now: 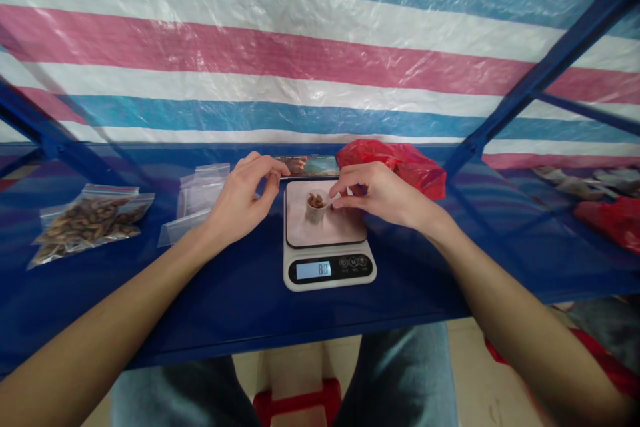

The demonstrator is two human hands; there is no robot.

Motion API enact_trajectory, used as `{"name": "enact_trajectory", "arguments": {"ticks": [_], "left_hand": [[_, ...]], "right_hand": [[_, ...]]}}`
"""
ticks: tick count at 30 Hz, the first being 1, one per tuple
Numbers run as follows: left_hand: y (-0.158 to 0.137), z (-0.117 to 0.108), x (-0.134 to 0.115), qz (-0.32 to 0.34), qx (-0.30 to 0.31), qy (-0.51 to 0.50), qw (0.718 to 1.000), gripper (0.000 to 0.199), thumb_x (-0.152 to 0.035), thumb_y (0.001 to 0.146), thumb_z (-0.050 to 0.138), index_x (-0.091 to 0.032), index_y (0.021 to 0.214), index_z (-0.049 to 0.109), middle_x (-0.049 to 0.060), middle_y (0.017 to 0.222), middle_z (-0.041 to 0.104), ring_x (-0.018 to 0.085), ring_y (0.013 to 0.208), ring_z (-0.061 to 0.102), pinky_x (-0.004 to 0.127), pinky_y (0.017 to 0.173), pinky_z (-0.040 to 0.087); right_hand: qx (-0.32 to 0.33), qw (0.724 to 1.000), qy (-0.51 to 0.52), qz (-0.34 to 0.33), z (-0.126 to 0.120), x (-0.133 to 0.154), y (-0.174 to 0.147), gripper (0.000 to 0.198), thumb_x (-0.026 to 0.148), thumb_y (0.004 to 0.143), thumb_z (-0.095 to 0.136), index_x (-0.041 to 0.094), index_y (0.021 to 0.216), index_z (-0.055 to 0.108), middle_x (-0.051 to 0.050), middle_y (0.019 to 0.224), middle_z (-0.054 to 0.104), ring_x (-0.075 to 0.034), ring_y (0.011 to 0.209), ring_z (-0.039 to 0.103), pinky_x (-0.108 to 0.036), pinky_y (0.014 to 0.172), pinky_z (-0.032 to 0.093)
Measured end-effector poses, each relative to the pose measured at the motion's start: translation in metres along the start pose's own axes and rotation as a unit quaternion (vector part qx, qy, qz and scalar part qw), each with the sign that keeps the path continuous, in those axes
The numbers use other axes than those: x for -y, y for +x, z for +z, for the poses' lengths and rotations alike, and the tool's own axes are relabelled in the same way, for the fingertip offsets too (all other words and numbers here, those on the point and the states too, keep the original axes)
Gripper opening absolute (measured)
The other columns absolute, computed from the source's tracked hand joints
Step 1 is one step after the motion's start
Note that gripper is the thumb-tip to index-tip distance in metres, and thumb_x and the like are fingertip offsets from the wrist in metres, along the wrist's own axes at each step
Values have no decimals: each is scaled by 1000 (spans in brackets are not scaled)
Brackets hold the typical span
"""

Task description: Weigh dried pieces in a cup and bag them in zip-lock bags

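Note:
A small cup [315,214] holding brown dried pieces [315,200] stands on the pale plate of a white kitchen scale [330,278]. The scale's lit display [313,269] appears to read 8.0. From the right, my right hand [375,190] reaches over the plate, its fingertips pinched close beside the cup; a small dark bit shows there, too small to name. My left hand [247,193] is left of the scale with curved fingers apart and nothing seen in them. Its fingertips are at the left end of a phone-like screen [320,165] behind the scale.
Clear zip bags [200,193] lie beyond my left forearm. Farther left is a zip bag filled with brown pieces [95,220]. A red plastic bag [400,163] sits behind my right hand. Blue metal bars [540,77] slant up at both sides of the blue shelf [240,320].

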State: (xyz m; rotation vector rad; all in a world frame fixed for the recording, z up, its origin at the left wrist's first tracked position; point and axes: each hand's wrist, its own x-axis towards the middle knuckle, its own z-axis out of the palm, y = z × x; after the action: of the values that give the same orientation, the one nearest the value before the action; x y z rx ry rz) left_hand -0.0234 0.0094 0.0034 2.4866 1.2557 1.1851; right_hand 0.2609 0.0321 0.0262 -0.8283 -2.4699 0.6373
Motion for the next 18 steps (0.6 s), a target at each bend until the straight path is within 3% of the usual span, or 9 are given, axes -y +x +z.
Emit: {"name": "enact_trajectory", "arguments": {"ticks": [13,15,18], "left_hand": [[1,-6,8,-32,-11,37,999,24,-20,100,47,-20,104,70,3,87,68,22,90,64,37,86,51],[1,-5,8,-31,-11,39,999,24,-20,99,48,-20,105,70,4,88,69,22,90,64,37,87,51],[2,-4,7,-28,-13,40,999,23,-20,99,47,-20,104,70,4,91,70,22,91,64,37,87,51]], "right_hand": [[16,1000,-5,-22,2,0,0,7,16,93,76,19,91,82,-5,92,76,-17,83,69,-30,78,49],[-14,1000,-18,-19,-2,4,0,7,17,92,76,19,88,81,-4,90,75,-18,81,67,-30,76,48],[-113,993,-10,-16,-6,14,1,3,19,91,79,18,88,80,-4,88,73,-17,79,65,-30,72,47]]}}
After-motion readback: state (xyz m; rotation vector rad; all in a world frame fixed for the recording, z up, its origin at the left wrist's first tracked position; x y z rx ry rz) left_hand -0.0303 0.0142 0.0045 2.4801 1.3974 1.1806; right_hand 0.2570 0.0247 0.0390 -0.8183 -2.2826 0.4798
